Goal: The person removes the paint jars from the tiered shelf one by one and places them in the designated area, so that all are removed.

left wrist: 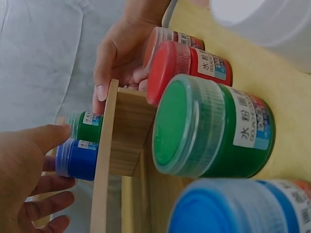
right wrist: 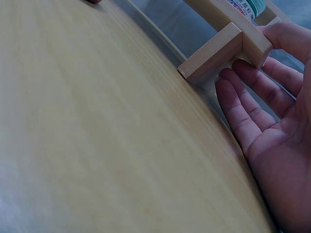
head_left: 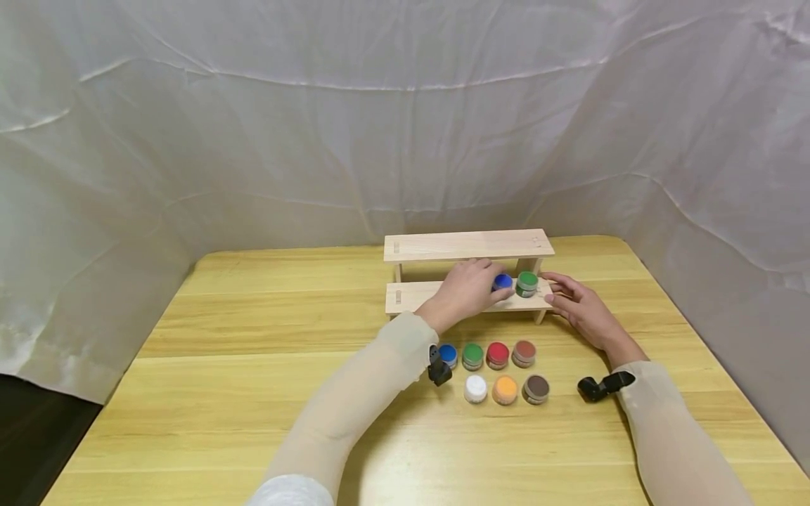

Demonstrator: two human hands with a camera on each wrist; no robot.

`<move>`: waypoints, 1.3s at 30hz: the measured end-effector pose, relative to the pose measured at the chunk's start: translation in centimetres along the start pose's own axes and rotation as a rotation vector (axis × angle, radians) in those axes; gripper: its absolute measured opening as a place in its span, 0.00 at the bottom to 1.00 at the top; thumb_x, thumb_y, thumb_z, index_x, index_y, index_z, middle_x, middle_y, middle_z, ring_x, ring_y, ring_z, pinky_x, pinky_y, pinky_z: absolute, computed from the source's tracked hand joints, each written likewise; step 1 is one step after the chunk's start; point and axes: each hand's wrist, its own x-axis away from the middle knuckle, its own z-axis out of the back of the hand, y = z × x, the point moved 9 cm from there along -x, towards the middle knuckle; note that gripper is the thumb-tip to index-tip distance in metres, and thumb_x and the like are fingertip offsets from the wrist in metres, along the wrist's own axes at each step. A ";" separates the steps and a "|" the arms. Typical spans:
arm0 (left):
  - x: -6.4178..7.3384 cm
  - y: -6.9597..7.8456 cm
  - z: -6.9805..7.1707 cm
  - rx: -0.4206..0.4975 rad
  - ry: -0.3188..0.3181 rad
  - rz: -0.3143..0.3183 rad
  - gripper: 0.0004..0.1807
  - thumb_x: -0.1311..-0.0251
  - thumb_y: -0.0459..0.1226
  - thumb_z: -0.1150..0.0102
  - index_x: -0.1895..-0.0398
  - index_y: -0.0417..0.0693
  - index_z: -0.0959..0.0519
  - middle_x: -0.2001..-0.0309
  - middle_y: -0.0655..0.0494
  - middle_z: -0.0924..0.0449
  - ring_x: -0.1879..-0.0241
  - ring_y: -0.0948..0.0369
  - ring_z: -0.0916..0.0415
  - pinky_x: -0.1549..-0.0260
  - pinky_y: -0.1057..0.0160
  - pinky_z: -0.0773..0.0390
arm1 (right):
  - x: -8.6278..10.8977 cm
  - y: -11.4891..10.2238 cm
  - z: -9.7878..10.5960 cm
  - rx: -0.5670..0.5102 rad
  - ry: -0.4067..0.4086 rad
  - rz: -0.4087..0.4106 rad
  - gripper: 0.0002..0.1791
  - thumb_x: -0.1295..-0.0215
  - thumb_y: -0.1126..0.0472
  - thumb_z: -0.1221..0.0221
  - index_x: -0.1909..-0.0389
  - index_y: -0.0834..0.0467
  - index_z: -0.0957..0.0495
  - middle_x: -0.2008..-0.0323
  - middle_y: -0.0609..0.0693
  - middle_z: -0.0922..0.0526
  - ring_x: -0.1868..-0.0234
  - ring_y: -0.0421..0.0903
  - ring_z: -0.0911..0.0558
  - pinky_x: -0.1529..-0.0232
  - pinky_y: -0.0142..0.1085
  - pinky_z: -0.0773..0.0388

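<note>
A two-tier wooden rack [head_left: 465, 244] stands toward the back of the table. My left hand [head_left: 465, 287] reaches over its lower board and holds a blue paint jar [left wrist: 81, 160] between thumb and fingers. Right beside that jar, a green paint jar [head_left: 527, 284] stands upright on the same board, near its right end. My right hand [head_left: 585, 313] grips the right end of the lower board. In the right wrist view its thumb [right wrist: 286, 36] lies at the board's end and the other fingers reach beneath, close to the wooden leg [right wrist: 214, 53].
In front of the rack stand two rows of paint jars. The back row has blue [head_left: 447, 354], green [head_left: 472, 356], red [head_left: 497, 355] and reddish-brown [head_left: 524, 353]; the front has white [head_left: 475, 388], orange [head_left: 505, 390] and dark brown [head_left: 536, 388]. A pale curtain [head_left: 304, 154] surrounds the table.
</note>
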 end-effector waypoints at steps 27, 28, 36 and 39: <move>4.0 -1.3 2.4 0.224 0.018 -0.141 0.23 0.33 0.52 0.44 0.41 0.50 0.23 0.47 0.57 0.21 0.47 0.62 0.25 0.44 0.64 0.29 | 0.0 -0.1 0.0 -0.017 0.004 0.003 0.32 0.28 0.64 0.44 0.28 0.68 0.44 0.49 0.55 0.32 0.52 0.39 0.25 0.53 0.28 0.22; 4.2 -1.4 2.4 0.221 0.014 -0.145 0.23 0.33 0.52 0.45 0.41 0.50 0.23 0.47 0.58 0.21 0.47 0.62 0.25 0.43 0.63 0.29 | 0.0 -0.2 0.0 -0.021 0.002 0.005 0.32 0.28 0.64 0.45 0.28 0.69 0.44 0.49 0.55 0.32 0.51 0.39 0.25 0.53 0.28 0.22; 5.9 -1.9 2.6 0.229 -0.016 -0.178 0.23 0.33 0.54 0.45 0.42 0.52 0.22 0.50 0.60 0.21 0.48 0.62 0.26 0.43 0.60 0.30 | 0.0 -0.1 0.1 -0.028 -0.004 0.010 0.31 0.28 0.65 0.45 0.28 0.68 0.44 0.49 0.54 0.31 0.51 0.39 0.24 0.52 0.28 0.22; 6.6 -2.2 2.6 0.233 -0.024 -0.188 0.24 0.32 0.54 0.46 0.40 0.53 0.23 0.50 0.61 0.21 0.48 0.62 0.27 0.42 0.60 0.30 | 0.0 -0.1 0.1 -0.023 -0.004 0.008 0.31 0.28 0.65 0.45 0.28 0.68 0.44 0.49 0.55 0.32 0.51 0.39 0.25 0.52 0.28 0.22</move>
